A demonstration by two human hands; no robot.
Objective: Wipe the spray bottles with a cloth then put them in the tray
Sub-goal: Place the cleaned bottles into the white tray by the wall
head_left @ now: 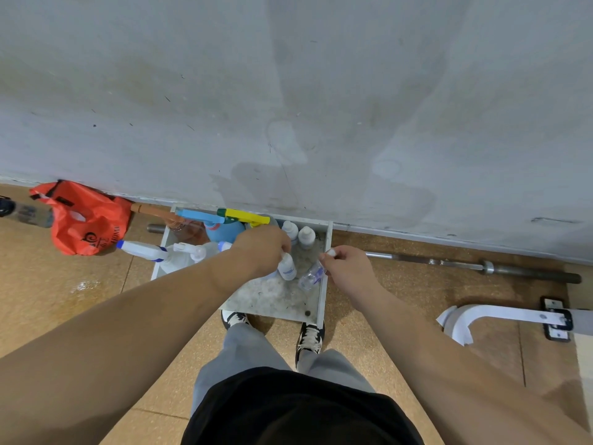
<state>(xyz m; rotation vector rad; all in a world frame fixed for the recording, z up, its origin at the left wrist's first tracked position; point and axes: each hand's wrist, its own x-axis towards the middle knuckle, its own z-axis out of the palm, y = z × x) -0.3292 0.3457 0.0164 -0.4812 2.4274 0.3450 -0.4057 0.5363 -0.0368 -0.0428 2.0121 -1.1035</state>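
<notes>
Left hand (261, 248) is reaching down into the tray (322, 293), fingers curling round the top of a small white bottle (286, 268). The bottle is hanging roughly upright just under the fingers; can't tell if its base is touching the tray bottom.

Right hand (345, 268) is hovering over the tray's right wall, thumb and forefinger pinching a small white cap (330, 252). A clear bottle (310, 276) is lying tilted just left of that hand's fingers, neck pointing at them; can't tell if the lower fingers are gripping it.

Two more white bottles (298, 234) are standing upright beyond the gap between the hands, at the wall end of the tray. A blue spray bottle (221, 231) and a yellow trigger sprayer (245, 216) are sitting just beyond the left hand. A white sprayer (144, 250) is poking out over the tray's left wall, left of the left forearm.

A red bag (86, 220) is lying well left of the left hand. A steel bar (481, 266) is lying on the floor right of the right hand.
</notes>
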